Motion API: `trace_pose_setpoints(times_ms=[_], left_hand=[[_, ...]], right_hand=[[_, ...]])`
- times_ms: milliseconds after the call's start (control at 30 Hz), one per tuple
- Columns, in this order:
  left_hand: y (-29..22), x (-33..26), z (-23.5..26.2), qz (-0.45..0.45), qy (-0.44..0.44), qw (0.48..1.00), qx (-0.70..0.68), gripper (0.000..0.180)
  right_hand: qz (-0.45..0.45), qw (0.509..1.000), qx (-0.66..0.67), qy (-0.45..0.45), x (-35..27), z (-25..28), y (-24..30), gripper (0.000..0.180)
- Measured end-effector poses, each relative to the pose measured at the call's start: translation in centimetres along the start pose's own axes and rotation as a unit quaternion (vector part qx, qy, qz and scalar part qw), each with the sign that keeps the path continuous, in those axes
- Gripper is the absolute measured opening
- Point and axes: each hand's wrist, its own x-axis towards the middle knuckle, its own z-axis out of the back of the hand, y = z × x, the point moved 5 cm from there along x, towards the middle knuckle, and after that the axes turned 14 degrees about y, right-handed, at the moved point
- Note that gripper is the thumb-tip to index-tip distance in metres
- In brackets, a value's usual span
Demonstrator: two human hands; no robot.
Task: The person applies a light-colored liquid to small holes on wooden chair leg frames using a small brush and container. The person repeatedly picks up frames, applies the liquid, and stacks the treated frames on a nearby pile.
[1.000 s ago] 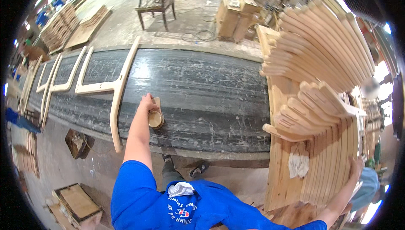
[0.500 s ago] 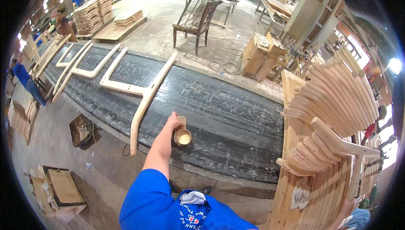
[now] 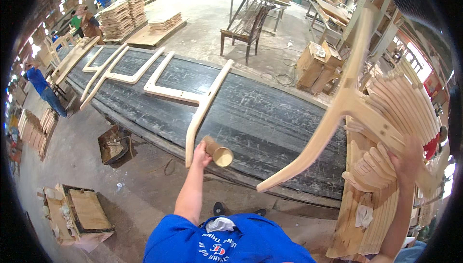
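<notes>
I count four frames: one raised in my right hand (image 3: 407, 160), and what I make out as three on the table (image 3: 270, 128), the nearest frame (image 3: 205, 103) apart from two that overlap and are harder to separate; the raised frame (image 3: 345, 103) slants above the table's right part, my right fingers around its arm, though they blur; my left hand (image 3: 201, 157) holds one cup (image 3: 217, 151), fingers closed on its side, by the near edge; the cup tilts with its mouth toward me, pale cream inside, filling or bottom I cannot tell; one bin (image 3: 102, 146) on the floor holds scraps too small to identify; stacked pieces (image 3: 402, 106) at right, partly hidden, defy counting; one white cloth (image 3: 364, 215) lies by them.
</notes>
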Motion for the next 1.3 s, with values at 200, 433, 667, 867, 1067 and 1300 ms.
trace_pose_setpoints(times_ms=[200,433,667,867,1067,1300], left_hand=[[-6.7,-12.6,8.3,-0.074,-0.047,0.996,-0.037,0.037],[-9.5,-24.5,11.2,-0.177,-0.091,0.966,-0.163,0.056],[-3.6,-24.6,6.4,-0.103,-0.068,0.98,-0.156,0.065],[2.5,-13.1,-3.9,-0.056,0.118,0.971,-0.199,0.059],[6.5,-7.3,-13.3,0.005,0.222,0.961,-0.165,0.056],[12.0,-1.7,-17.2,0.076,0.136,0.986,-0.065,0.052]], right_hand=[[0.189,0.978,0.025,0.088,7.6,-9.0,16.9,0.049],[0.281,0.951,0.059,0.111,8.8,-22.8,28.2,0.054],[0.269,0.933,0.124,0.203,5.3,-34.5,27.2,0.058],[0.241,0.911,0.326,0.076,6.6,-36.4,19.5,0.026],[0.213,0.825,0.512,0.11,8.3,-27.3,15.2,0.025],[0.119,0.517,0.821,0.214,5.7,-27.0,16.7,0.021]])
